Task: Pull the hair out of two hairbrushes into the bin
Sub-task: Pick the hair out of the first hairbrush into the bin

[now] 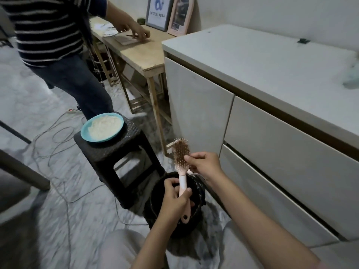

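Observation:
A pink hairbrush (180,152) with brownish hair among its bristles stands upright over a black bin (198,191) on the floor. My left hand (175,199) grips its pink handle just above the bin's opening. My right hand (202,164) is at the brush head's right side, fingertips curled and pinching at the bristles and hair. The bin's inside is dark; what lies in it is hidden. Only one hairbrush shows.
A black plastic stool (120,164) stands left of the bin, bearing a teal plate (85,131) of white food. A white cabinet (252,133) fills the right. A person in a striped top (48,26) stands at a wooden table (147,53). Cables (64,191) cross the marble floor.

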